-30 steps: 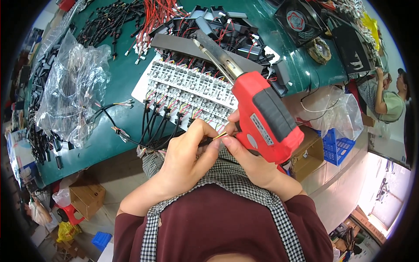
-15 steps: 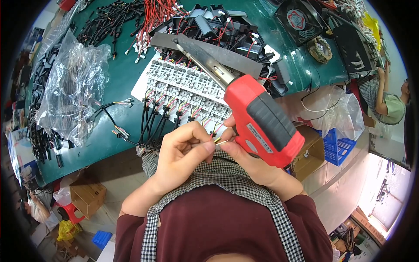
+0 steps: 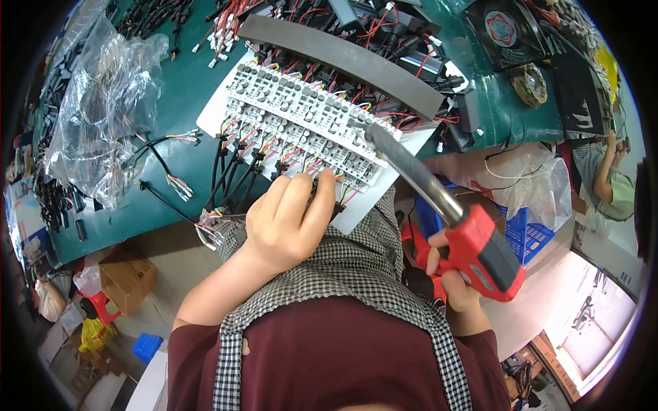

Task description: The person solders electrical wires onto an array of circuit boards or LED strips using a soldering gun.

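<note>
The right hand was closed around the grip of a red soldering gun, its metal barrel pointing to 11 o'clock over the circuit board panel. The left hand, fingers curled, pressed wires at the panel's near edge on the green counter. It seemed a soldering step; the tip should next meet a joint precisely. A grey strip lay beyond.

Circuit board panel lies on the bench, plastic bag left of it.

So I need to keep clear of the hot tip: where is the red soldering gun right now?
In the head view the red soldering gun is in the right hand, lower right, off the table edge; its metal barrel points up-left at the panel of circuit boards.
</note>
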`<action>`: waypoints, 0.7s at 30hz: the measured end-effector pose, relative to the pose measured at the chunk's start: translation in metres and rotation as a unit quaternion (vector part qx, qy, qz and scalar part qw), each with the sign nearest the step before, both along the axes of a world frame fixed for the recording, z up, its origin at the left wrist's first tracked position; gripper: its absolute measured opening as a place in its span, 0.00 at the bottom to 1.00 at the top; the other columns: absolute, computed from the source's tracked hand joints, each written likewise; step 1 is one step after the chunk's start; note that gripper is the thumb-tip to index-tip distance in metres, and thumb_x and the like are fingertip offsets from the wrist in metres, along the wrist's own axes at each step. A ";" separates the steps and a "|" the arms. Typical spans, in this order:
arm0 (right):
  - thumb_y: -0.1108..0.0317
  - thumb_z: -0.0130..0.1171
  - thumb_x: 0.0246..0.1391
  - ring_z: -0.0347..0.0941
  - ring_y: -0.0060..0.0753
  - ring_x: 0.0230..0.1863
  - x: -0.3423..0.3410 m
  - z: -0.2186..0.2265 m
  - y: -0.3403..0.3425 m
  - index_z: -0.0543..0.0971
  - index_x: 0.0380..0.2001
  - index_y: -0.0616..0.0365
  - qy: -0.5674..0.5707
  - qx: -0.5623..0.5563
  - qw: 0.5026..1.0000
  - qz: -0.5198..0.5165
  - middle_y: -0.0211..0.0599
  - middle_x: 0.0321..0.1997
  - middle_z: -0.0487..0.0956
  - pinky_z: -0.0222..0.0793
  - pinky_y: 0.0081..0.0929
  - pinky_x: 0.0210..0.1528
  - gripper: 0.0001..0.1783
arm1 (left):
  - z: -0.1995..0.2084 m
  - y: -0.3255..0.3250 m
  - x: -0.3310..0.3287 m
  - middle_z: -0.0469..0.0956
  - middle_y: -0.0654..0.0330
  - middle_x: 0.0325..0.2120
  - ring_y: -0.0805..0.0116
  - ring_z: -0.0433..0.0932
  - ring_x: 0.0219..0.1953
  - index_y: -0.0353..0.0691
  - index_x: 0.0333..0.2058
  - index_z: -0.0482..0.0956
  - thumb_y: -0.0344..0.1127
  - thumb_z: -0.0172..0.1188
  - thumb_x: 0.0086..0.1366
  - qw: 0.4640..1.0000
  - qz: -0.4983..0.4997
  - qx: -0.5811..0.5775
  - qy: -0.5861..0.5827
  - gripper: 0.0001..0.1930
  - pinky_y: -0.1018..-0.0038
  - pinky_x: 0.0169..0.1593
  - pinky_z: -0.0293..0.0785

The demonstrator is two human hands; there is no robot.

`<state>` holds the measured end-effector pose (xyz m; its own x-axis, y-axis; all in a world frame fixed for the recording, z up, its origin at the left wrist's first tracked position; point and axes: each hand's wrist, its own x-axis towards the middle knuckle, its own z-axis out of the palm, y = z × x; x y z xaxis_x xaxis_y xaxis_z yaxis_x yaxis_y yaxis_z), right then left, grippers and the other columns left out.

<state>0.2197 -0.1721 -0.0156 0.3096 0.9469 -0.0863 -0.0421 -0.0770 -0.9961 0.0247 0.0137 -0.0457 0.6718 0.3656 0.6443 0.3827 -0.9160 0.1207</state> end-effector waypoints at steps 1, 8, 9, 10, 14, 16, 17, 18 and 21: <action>0.63 0.62 0.51 0.73 0.26 0.26 0.005 -0.004 -0.010 0.68 0.52 0.68 -0.054 -0.019 0.998 0.027 0.41 0.40 0.76 0.69 0.22 0.31 0.29 | 0.001 0.000 0.001 0.68 0.60 0.23 0.71 0.68 0.21 0.32 0.33 0.80 0.25 0.62 0.46 1.000 0.012 -0.004 0.003 0.12 0.81 0.19 0.65; 0.61 0.72 0.41 0.81 0.33 0.28 0.017 -0.023 -0.034 0.69 0.53 0.70 -0.193 -0.039 0.977 0.078 0.30 0.28 0.82 0.74 0.26 0.36 0.38 | 0.010 -0.004 0.004 0.67 0.62 0.23 0.72 0.70 0.23 0.33 0.32 0.80 0.25 0.62 0.47 0.998 0.035 -0.036 0.040 0.10 0.82 0.21 0.66; 0.61 0.72 0.41 0.80 0.33 0.29 0.015 -0.024 -0.032 0.69 0.53 0.70 -0.186 -0.039 0.980 0.063 0.30 0.28 0.82 0.74 0.26 0.36 0.38 | 0.010 -0.004 0.004 0.67 0.62 0.23 0.72 0.70 0.23 0.33 0.32 0.80 0.25 0.62 0.47 0.998 0.038 -0.037 0.041 0.10 0.82 0.21 0.66; 0.60 0.72 0.41 0.80 0.32 0.29 0.014 -0.024 -0.030 0.69 0.53 0.70 -0.179 -0.038 0.982 0.049 0.30 0.28 0.81 0.74 0.25 0.36 0.39 | 0.011 -0.004 0.004 0.67 0.62 0.23 0.72 0.70 0.23 0.34 0.32 0.80 0.25 0.62 0.47 0.998 0.039 -0.037 0.045 0.10 0.82 0.21 0.66; 0.61 0.72 0.40 0.80 0.32 0.29 0.014 -0.031 -0.036 0.69 0.53 0.70 -0.162 -0.037 0.985 0.043 0.31 0.28 0.82 0.74 0.25 0.36 0.39 | 0.012 -0.005 0.003 0.67 0.62 0.23 0.72 0.70 0.23 0.34 0.31 0.79 0.25 0.62 0.47 0.996 0.049 -0.047 0.054 0.10 0.82 0.21 0.66; 0.61 0.72 0.40 0.80 0.32 0.29 0.014 -0.031 -0.036 0.69 0.53 0.70 -0.150 -0.037 0.987 0.041 0.33 0.28 0.82 0.74 0.25 0.37 0.39 | 0.011 -0.005 0.003 0.67 0.62 0.23 0.72 0.70 0.23 0.34 0.31 0.79 0.25 0.62 0.47 0.997 0.050 -0.045 0.047 0.10 0.82 0.21 0.66; 0.61 0.72 0.40 0.80 0.32 0.29 0.014 -0.031 -0.035 0.69 0.53 0.70 -0.150 -0.038 0.987 0.042 0.33 0.28 0.82 0.74 0.25 0.37 0.39 | 0.010 -0.005 0.003 0.66 0.62 0.23 0.72 0.70 0.23 0.34 0.31 0.79 0.25 0.62 0.47 0.997 0.050 -0.041 0.041 0.09 0.82 0.20 0.66; 0.62 0.72 0.40 0.80 0.32 0.29 0.014 -0.032 -0.034 0.69 0.53 0.70 -0.152 -0.038 0.987 0.043 0.33 0.28 0.82 0.74 0.25 0.36 0.39 | 0.010 -0.005 0.004 0.66 0.62 0.23 0.72 0.70 0.23 0.34 0.31 0.79 0.25 0.62 0.47 0.997 0.050 -0.042 0.041 0.09 0.82 0.20 0.66; 0.62 0.73 0.39 0.80 0.32 0.29 0.012 -0.028 -0.030 0.70 0.53 0.70 -0.131 -0.044 0.990 0.036 0.34 0.28 0.82 0.74 0.24 0.36 0.39 | 0.012 -0.005 0.004 0.66 0.62 0.22 0.72 0.70 0.23 0.34 0.31 0.79 0.25 0.61 0.48 0.997 0.051 -0.040 0.043 0.09 0.82 0.20 0.66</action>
<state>0.2312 -0.2024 -0.0438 0.2643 0.9598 -0.0947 0.2263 -0.1572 -0.9613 0.0289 0.0088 -0.0339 0.6800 0.4829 0.5517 0.4859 -0.8603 0.1541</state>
